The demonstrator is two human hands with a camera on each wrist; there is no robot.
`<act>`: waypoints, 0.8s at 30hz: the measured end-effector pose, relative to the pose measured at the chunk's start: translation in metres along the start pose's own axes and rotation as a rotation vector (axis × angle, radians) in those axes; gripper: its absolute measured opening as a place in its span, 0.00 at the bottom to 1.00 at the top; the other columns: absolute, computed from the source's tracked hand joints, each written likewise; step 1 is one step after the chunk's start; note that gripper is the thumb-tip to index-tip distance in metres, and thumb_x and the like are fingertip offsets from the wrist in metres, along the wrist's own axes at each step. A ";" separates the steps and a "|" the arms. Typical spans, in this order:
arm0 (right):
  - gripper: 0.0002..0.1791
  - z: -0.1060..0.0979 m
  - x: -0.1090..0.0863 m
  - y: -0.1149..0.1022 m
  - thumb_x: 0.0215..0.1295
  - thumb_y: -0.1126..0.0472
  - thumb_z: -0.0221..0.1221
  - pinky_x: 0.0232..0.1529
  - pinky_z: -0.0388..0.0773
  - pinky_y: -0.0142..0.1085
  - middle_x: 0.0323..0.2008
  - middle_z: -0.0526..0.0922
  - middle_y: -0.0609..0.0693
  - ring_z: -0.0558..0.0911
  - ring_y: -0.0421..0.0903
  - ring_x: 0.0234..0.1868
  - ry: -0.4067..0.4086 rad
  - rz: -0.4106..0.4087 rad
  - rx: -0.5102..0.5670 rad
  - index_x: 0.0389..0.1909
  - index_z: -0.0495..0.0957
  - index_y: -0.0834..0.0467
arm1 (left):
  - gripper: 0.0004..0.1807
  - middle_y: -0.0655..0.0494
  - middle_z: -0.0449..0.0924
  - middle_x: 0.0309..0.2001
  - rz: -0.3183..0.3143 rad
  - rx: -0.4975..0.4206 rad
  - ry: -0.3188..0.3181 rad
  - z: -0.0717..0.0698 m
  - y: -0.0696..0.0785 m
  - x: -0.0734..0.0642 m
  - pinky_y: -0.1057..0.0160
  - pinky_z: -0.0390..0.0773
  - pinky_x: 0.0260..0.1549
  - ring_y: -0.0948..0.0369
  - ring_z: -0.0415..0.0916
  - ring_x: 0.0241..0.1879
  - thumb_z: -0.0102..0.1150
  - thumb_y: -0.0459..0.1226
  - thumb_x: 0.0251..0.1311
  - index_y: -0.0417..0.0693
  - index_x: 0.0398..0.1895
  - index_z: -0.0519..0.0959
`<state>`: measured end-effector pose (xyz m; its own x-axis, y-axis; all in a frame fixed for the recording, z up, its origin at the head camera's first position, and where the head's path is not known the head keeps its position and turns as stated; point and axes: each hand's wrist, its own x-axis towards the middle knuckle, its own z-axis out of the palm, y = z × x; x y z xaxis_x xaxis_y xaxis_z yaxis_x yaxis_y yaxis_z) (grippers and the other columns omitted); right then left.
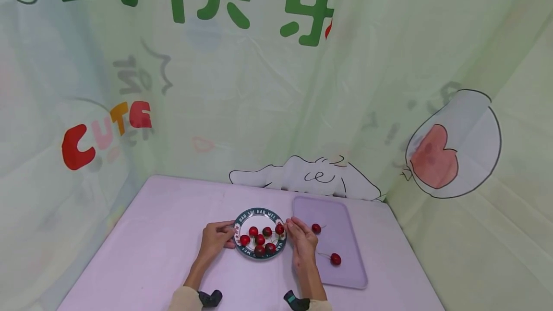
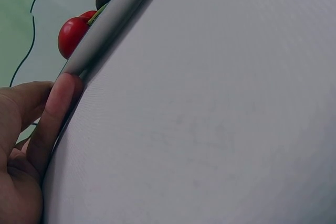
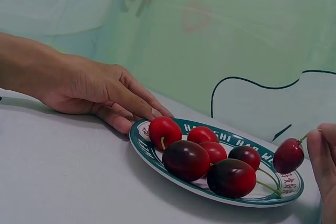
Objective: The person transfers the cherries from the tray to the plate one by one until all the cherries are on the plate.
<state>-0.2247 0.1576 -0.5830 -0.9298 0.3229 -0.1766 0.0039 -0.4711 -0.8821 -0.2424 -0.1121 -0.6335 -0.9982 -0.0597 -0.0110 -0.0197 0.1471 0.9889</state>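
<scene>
A round plate (image 3: 140, 142) with a green lettered rim sits on the table, several dark red cherries (image 3: 186, 160) gathered on it. My left hand (image 1: 213, 241) holds the plate's left edge, fingers and thumb at the rim. Over the right rim, a cherry (image 3: 288, 156) hangs by its green stem, pinched in the fingertips of my right hand (image 1: 304, 244). In the left wrist view, the left fingers (image 2: 59, 98) press against the plate's edge, and some cherries show above it. Most of the right hand is outside the right wrist view.
Right of the plate lies a lilac tray (image 1: 345, 241), partly behind the right hand. On it are two stemmed cherries, one farther back (image 1: 316, 228) and one nearer (image 1: 335, 259). A pale printed curtain (image 1: 259, 109) rises behind the pinkish table (image 1: 173, 234).
</scene>
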 end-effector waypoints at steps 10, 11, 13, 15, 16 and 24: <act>0.20 0.005 0.007 0.004 0.73 0.71 0.67 0.52 0.92 0.31 0.44 0.94 0.52 0.94 0.43 0.45 0.014 -0.007 0.028 0.63 0.83 0.70 | 0.19 0.48 0.84 0.34 0.011 0.008 0.000 0.000 0.002 -0.003 0.69 0.90 0.28 0.60 0.88 0.23 0.66 0.29 0.73 0.38 0.66 0.85; 0.19 0.006 0.009 0.005 0.73 0.71 0.67 0.52 0.92 0.31 0.44 0.94 0.52 0.94 0.43 0.45 0.019 -0.007 0.031 0.63 0.83 0.70 | 0.19 0.48 0.84 0.34 0.010 0.006 0.001 0.000 0.003 -0.003 0.69 0.91 0.28 0.60 0.88 0.23 0.66 0.29 0.73 0.38 0.65 0.85; 0.20 0.007 0.011 0.007 0.73 0.72 0.67 0.51 0.92 0.31 0.44 0.94 0.53 0.94 0.44 0.45 0.024 -0.007 0.035 0.64 0.82 0.71 | 0.19 0.47 0.84 0.34 0.007 0.001 0.003 -0.001 0.003 -0.004 0.69 0.91 0.28 0.60 0.88 0.22 0.66 0.29 0.73 0.37 0.65 0.85; 0.21 0.009 0.013 0.010 0.73 0.71 0.67 0.51 0.92 0.31 0.43 0.94 0.52 0.94 0.44 0.45 0.030 0.001 0.022 0.65 0.81 0.71 | 0.19 0.47 0.84 0.34 0.001 0.002 0.004 -0.001 0.003 -0.005 0.69 0.90 0.28 0.60 0.88 0.22 0.66 0.29 0.73 0.37 0.65 0.85; 0.23 0.010 0.013 0.010 0.73 0.71 0.67 0.51 0.92 0.31 0.44 0.94 0.52 0.94 0.44 0.45 0.028 0.001 0.018 0.66 0.80 0.72 | 0.19 0.47 0.84 0.34 -0.003 0.002 0.006 -0.001 0.003 -0.005 0.69 0.90 0.27 0.60 0.88 0.22 0.66 0.29 0.73 0.37 0.65 0.85; 0.25 0.020 0.014 0.010 0.72 0.72 0.68 0.51 0.93 0.33 0.42 0.94 0.52 0.94 0.42 0.41 0.012 -0.009 -0.006 0.67 0.77 0.76 | 0.20 0.47 0.86 0.35 0.007 0.012 0.005 -0.001 0.002 -0.003 0.70 0.90 0.28 0.61 0.88 0.23 0.66 0.30 0.73 0.38 0.66 0.85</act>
<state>-0.2454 0.1409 -0.5859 -0.9253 0.3372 -0.1737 -0.0023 -0.4630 -0.8863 -0.2396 -0.1123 -0.6313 -0.9980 -0.0637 -0.0032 -0.0133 0.1593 0.9871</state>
